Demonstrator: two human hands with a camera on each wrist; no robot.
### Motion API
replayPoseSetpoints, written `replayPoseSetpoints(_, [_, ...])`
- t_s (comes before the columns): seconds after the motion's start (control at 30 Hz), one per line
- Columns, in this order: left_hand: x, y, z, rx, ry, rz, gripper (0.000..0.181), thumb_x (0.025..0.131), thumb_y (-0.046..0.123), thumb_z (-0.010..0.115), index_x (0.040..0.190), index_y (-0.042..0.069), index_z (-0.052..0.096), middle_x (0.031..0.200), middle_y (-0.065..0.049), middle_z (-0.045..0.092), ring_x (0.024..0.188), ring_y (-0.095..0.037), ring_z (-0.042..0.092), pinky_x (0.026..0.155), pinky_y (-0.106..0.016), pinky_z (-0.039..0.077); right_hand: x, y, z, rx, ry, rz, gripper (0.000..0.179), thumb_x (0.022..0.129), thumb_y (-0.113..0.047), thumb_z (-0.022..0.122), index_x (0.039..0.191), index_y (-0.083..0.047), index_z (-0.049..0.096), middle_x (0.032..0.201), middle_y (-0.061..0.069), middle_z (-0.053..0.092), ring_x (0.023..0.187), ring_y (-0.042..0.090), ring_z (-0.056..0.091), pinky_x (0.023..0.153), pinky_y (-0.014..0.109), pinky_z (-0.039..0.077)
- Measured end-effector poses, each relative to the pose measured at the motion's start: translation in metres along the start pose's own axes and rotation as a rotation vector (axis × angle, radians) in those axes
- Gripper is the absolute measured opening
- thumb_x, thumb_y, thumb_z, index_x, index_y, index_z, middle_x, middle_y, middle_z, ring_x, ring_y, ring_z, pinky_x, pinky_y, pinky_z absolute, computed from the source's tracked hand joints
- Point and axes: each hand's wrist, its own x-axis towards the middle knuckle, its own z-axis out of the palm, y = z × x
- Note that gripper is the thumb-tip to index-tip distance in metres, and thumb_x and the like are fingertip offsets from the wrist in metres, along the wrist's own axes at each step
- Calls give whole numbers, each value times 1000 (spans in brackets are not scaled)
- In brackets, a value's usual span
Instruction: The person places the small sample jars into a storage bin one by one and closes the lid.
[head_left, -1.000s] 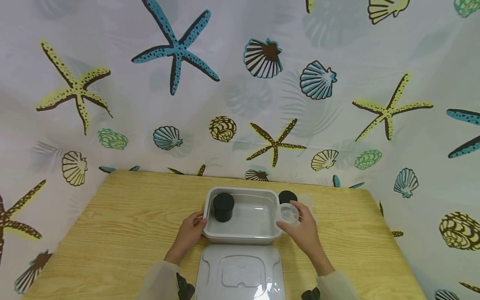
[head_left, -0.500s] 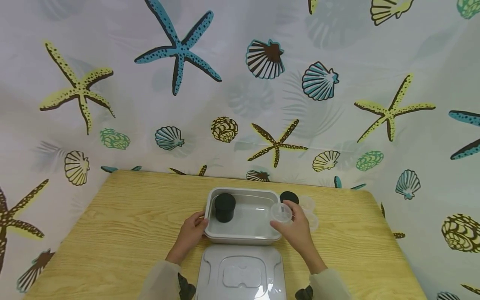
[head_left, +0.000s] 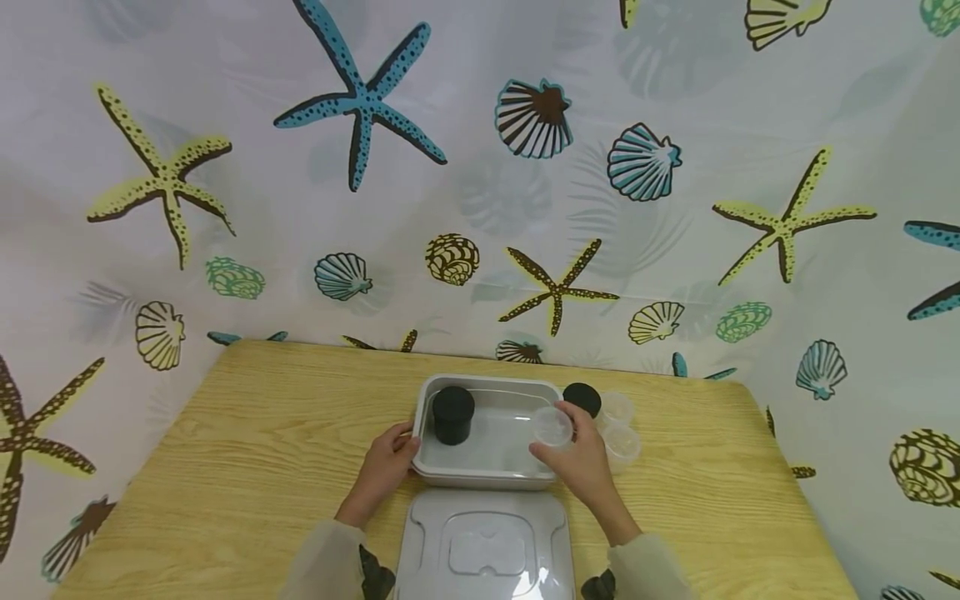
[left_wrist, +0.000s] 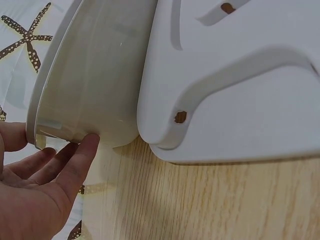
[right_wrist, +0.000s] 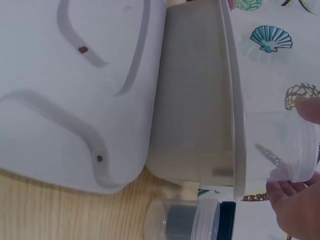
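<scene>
over the pale bin point(head_left: 487, 482), the clear jar point(head_left: 552, 427) had moved leftward: a second earlier it was beside the right rim, and now it hung above the right part of the interior. that meant, as a judgement, the rim had been passed, with the jar still to be let go. the right hand point(head_left: 585, 457) held the jar between thumb and fingers, a narrow grip round its side. the left hand point(head_left: 386, 467) had stayed at the bin's left end, pinching the rim.

inside, a black jar point(head_left: 453, 415) stood near the left wall, well apart from the held one, so it did not look to be in the way. outside, just right of the bin, were a second black jar point(head_left: 582, 400) and two clear containers point(head_left: 618, 407). the lid point(head_left: 486, 546) lay in front on the wooden table point(head_left: 262, 433), before a patterned cloth point(head_left: 397, 225).
</scene>
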Motion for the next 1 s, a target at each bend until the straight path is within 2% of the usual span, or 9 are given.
replayPoseSetpoints(0.2, [1,-2,1,-4,4,-6,41,100,11,45,138,-4,43,126,-31,56,102,-33,63,78,-41,57,0,1,10,-21,6,-12,65,69,-12,80,127,2,52,123,19,57,111,32,54,92,46,46])
replayPoseSetpoints(0.53, [0,0,1,-12,3,-12,40,100,10,44,138,-4,43,126,-31,55,104,-36,62,78,-39,57,2,5,23,-20,-15,0,67,70,-12,80,129,0,52,125,18,56,108,32,54,89,45,47])
replayPoseSetpoints(0.8, [-2,2,0,-25,11,-9,40,100,10,45,138,-4,42,126,-31,55,103,-36,62,77,-40,57,3,4,36,18,-34,-7,66,68,-9,80,127,1,52,126,22,55,111,36,54,91,48,47])
replayPoseSetpoints(1.0, [-2,0,0,-22,15,-7,40,100,9,45,137,-5,43,126,-31,56,101,-34,63,77,-39,57,5,4,45,8,-53,-5,66,70,-12,80,128,-1,51,127,19,55,115,35,53,95,49,46])
